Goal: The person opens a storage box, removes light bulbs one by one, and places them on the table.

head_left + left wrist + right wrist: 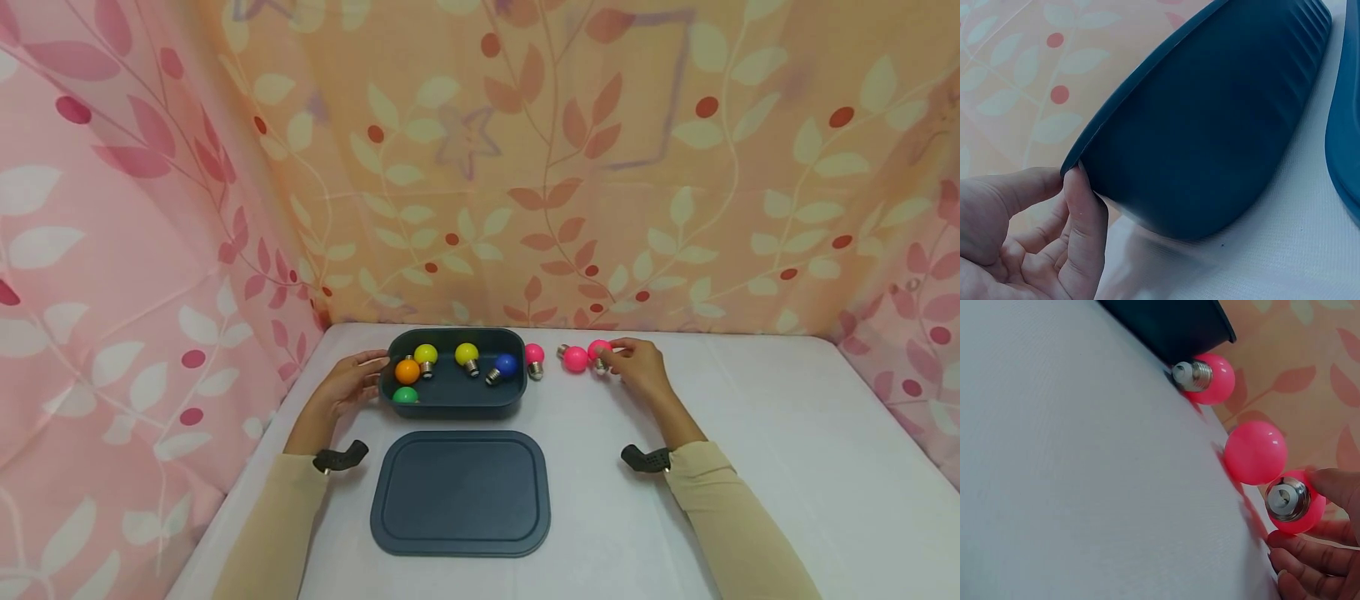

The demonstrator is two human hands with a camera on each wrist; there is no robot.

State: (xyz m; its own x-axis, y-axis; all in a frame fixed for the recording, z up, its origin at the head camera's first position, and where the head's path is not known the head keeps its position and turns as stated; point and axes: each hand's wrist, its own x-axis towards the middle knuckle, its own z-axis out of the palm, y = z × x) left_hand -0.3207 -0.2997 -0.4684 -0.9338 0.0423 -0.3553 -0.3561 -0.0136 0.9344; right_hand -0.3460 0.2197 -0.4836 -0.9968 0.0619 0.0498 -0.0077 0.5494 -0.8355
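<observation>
A dark blue-grey plastic container [450,412] stands near the back of the table. My left hand [351,382] pinches its left rim between thumb and finger, as the left wrist view shows. Inside lie two yellow bulbs, one left [425,353] and one central [466,353], an orange bulb [407,372], a green bulb [405,395] and a blue bulb [506,365]. With thumb and fingers my right hand [639,363] holds a pink bulb [1313,515], its metal base facing the wrist camera. A second pink bulb [1255,453] lies right beside it.
Against the container's right side lies another pink bulb [534,354], base toward me. A flat dark lid [460,493] rests on the white tablecloth [592,525] in front of the container. Floral curtains [465,167] hang behind and at both sides.
</observation>
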